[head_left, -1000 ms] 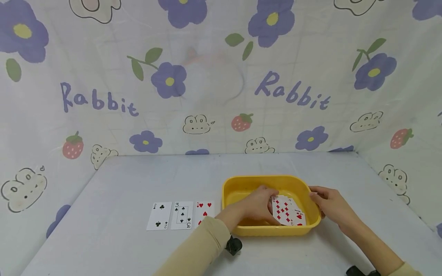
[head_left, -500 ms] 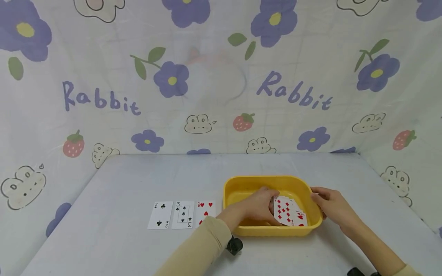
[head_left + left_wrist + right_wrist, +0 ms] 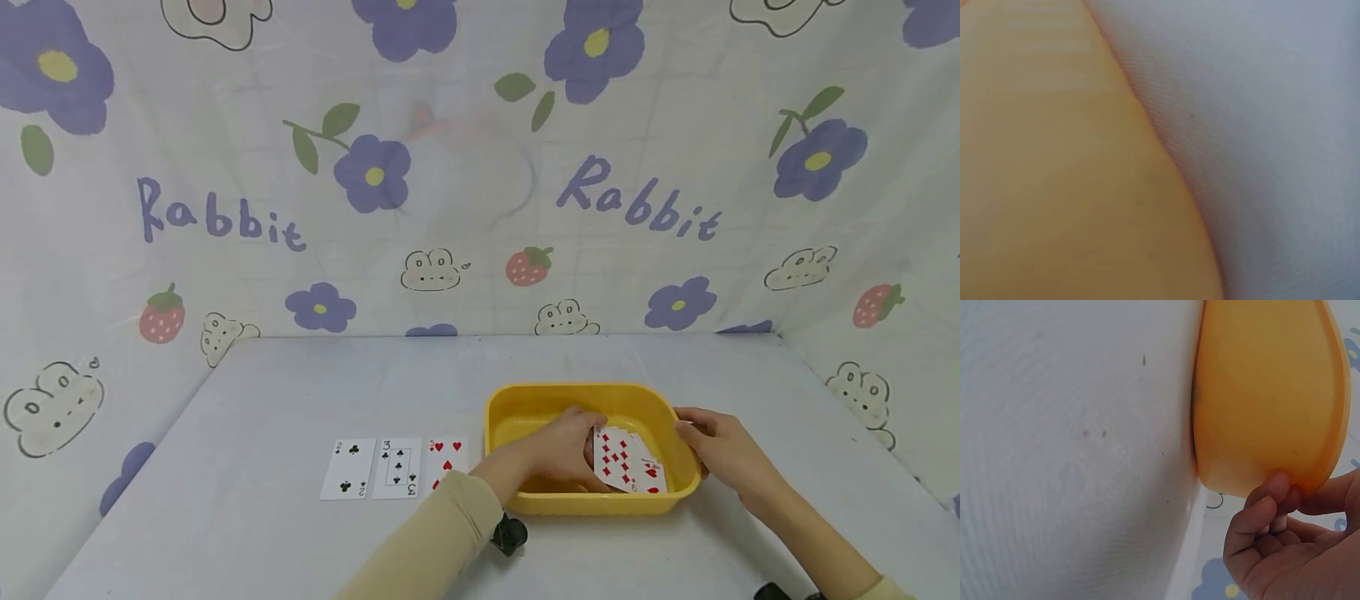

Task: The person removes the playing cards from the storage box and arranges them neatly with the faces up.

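My left hand (image 3: 557,450) reaches into a yellow plastic basin (image 3: 592,503) and grips a pile of playing cards (image 3: 617,458) by its left side, thumb near, fingers at the far edge. The nine of diamonds lies uppermost, with a hearts card jutting out at its lower right. At the basin's right end, the right hand (image 3: 716,437) pinches the rim between thumb and fingers. In the right wrist view, fingertips (image 3: 1275,484) press the basin's outer wall (image 3: 1266,394). The left wrist view holds only the basin's side (image 3: 1085,187) and the white tabletop; the hand is out of it.
Left of the basin, a two of clubs (image 3: 349,468), a three of clubs (image 3: 397,468) and a five of hearts (image 3: 447,457) lie face up in a row; the sleeve (image 3: 442,533) partly covers the last. A patterned cloth (image 3: 465,208) hangs behind the table.
The whole head view has shifted slightly to the right. Both hands, the basin and the cards keep their places.
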The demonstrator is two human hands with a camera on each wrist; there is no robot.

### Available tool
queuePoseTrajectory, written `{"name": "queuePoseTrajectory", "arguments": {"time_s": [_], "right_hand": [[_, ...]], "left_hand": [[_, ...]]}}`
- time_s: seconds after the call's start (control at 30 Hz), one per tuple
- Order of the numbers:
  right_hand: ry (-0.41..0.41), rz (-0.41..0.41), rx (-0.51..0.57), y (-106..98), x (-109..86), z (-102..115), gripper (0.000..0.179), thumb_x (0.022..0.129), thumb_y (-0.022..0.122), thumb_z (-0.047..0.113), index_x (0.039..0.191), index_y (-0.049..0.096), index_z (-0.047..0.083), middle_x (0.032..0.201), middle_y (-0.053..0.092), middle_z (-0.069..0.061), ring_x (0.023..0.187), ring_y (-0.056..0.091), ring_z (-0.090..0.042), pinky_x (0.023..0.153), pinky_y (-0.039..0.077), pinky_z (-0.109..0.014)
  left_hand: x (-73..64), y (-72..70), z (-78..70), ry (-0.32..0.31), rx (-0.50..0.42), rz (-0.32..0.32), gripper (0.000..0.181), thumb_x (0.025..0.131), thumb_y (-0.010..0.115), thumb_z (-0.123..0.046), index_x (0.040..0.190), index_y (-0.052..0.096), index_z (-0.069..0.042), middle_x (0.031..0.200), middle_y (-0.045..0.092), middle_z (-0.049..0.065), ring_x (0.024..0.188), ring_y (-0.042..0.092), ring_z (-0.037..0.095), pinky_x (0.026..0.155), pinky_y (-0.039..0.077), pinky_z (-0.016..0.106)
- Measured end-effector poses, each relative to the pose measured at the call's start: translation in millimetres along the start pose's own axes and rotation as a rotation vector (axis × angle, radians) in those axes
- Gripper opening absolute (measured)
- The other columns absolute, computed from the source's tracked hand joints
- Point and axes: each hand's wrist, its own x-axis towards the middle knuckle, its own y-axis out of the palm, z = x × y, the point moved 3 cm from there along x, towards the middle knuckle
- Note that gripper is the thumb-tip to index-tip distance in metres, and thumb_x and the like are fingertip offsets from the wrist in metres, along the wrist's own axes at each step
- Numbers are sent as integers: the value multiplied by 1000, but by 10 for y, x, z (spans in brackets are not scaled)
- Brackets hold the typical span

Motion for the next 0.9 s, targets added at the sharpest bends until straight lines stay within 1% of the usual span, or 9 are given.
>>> {"name": "queuePoseTrajectory", "arguments": {"time_s": [0.27,0.43,0.67,0.9], "right_hand": [[-6,6,1,0,-4,9,50,105,45,21,143,38,-11,107,57,-18,72,51,-23,58,48,-29],[-11,8,3,-5,-10,17,49,105,45,20,143,38,-11,108,58,-18,71,51,-23,58,49,-29],[5,8,4,-16,6,10,50,106,46,22,143,38,-11,106,58,-17,72,51,-23,58,49,-29],[8,9,4,-18,7,18,50,106,45,21,143,38,-11,106,58,-17,72,51,-23,58,49,-29]], "left_hand": [[-12,-12,-3,7,0,1,87,71,91,-31,141,48,-3,128,47,2,112,42,8,98,34,16],[-7,-18,-7,2,-15,2,87,70,91,-29,141,47,-3,128,47,2,112,42,8,98,34,16],[8,-15,-7,10,1,-3,87,70,91,-32,140,47,-3,127,46,1,110,43,7,98,34,15],[11,-11,-1,4,-9,-10,87,70,91,-32,140,48,-3,126,47,0,109,43,6,98,34,16]]}}
